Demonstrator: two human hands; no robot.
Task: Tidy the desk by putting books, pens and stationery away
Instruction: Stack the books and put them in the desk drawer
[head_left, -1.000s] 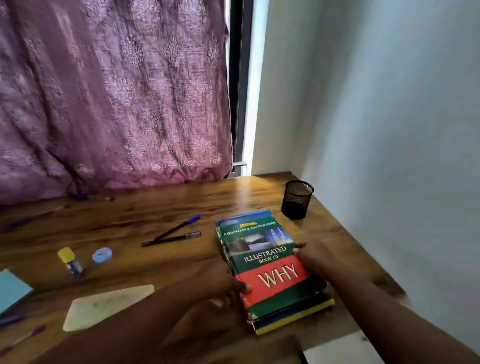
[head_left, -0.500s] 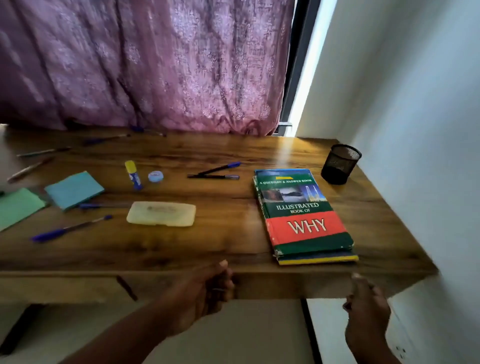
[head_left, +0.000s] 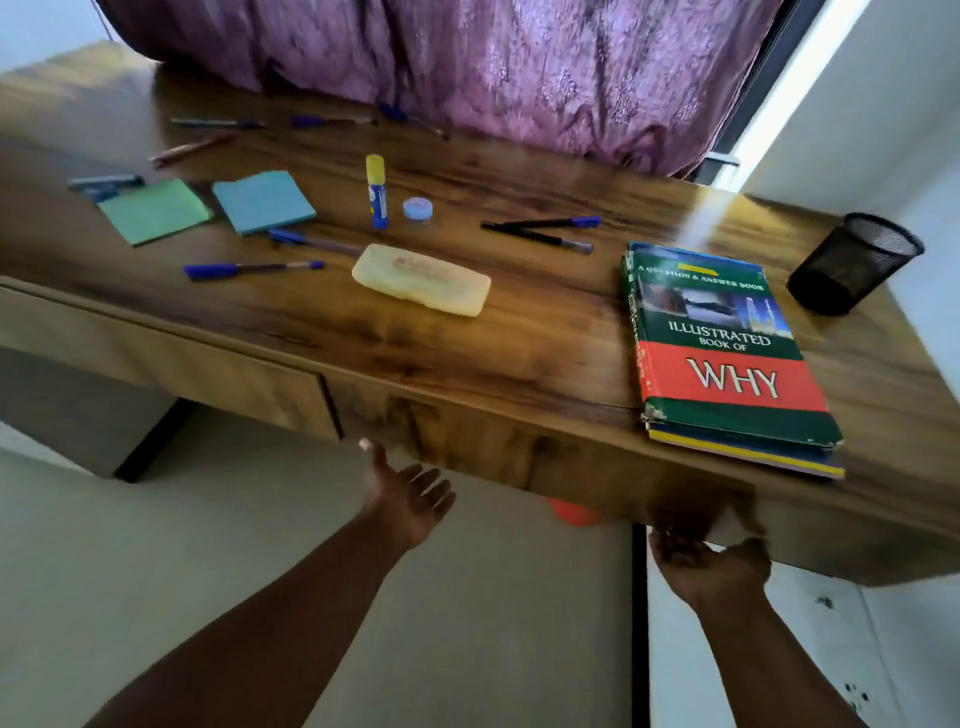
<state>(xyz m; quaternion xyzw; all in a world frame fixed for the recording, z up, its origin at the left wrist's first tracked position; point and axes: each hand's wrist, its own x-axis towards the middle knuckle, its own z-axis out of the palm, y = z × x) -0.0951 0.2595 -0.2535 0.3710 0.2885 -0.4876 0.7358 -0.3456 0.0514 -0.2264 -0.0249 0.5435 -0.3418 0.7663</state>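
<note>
A stack of books (head_left: 727, 353), topped by the green and red "Illustrated Book of WHY", lies at the desk's right front. Behind it stands an empty black mesh pen cup (head_left: 852, 270). Loose on the wooden desk (head_left: 545, 364) are a pale yellow pencil case (head_left: 421, 280), a glue stick (head_left: 376, 192), a small blue round item (head_left: 417, 209), green (head_left: 156, 210) and blue (head_left: 264, 201) sticky note pads, and several pens (head_left: 540, 231). My left hand (head_left: 410, 499) is open, palm up, just below the desk's front panel. My right hand (head_left: 706, 561) reaches under the panel's lower edge, below the books, with its fingers blurred.
More pens (head_left: 249, 269) and a pencil (head_left: 189, 148) lie toward the left and back, under a purple curtain (head_left: 467, 57). The front panel has drawer fronts (head_left: 171, 364). Something orange (head_left: 574, 512) shows under the desk. A white wall closes the right side.
Both hands have come off the book stack and dropped below the desk's front edge. The view has pulled back and swung left, showing more of the desk.
</note>
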